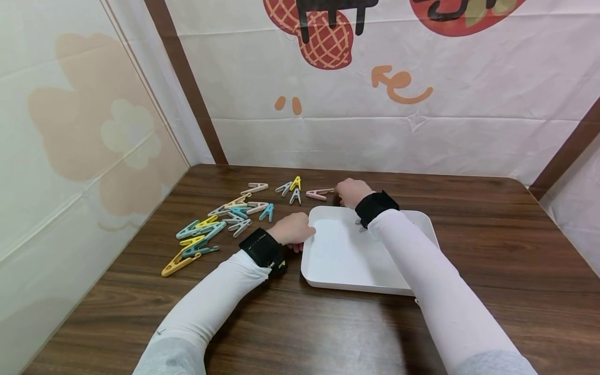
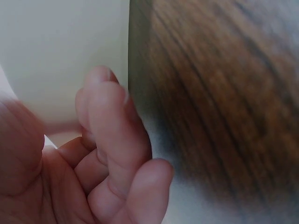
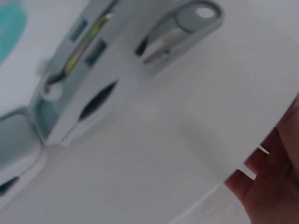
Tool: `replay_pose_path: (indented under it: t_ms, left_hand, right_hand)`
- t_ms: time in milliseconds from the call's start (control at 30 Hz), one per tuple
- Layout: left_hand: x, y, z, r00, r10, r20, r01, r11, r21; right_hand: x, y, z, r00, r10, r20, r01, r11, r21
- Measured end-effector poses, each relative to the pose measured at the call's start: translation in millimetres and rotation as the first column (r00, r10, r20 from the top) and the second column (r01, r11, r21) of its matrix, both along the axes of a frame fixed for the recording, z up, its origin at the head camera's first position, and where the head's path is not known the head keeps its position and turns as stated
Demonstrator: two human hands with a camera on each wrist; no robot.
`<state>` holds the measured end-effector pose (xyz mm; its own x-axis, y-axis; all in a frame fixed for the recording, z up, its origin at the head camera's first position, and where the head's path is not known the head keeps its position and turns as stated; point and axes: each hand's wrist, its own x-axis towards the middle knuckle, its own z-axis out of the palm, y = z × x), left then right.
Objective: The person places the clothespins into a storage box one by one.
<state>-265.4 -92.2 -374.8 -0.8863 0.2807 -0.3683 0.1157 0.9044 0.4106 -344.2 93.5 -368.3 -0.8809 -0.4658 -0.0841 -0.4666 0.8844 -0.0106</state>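
Note:
A shallow white tray stands on the table between the arms. My left hand grips its left side, the thumb at the rim and the fingers curled at the outer wall. At the far left corner, my right hand holds the rim; its fingers are partly hidden behind the edge. Grey clothespins lie inside the tray, mostly covered by the right wrist in the head view. Just left of the right hand lies a pink clothespin.
Several yellow, blue, grey and cream clothespins spread over the table's left side. A small group, including a yellow clothespin, lies beyond the tray. White printed cloth hangs behind the brown wooden table.

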Motion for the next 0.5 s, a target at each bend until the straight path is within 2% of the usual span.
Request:
replay_pose_path:
  t_ms: [300, 500]
  left_hand:
    - [0.7, -0.4, -2.3, 1.0, -0.005, -0.004, 0.005, 1.0, 0.016]
    - [0.4, -1.5, -2.2, 1.0, 0.002, -0.004, -0.002, 1.0, 0.013]
  right_hand:
    - [-3.3, 3.3, -5.6, 0.998, 0.048, -0.043, -0.048, 0.999, 0.013]
    - [-4.5, 15.6, 5.0, 0.989, 0.098, -0.114, -0.099, 0.995, -0.005]
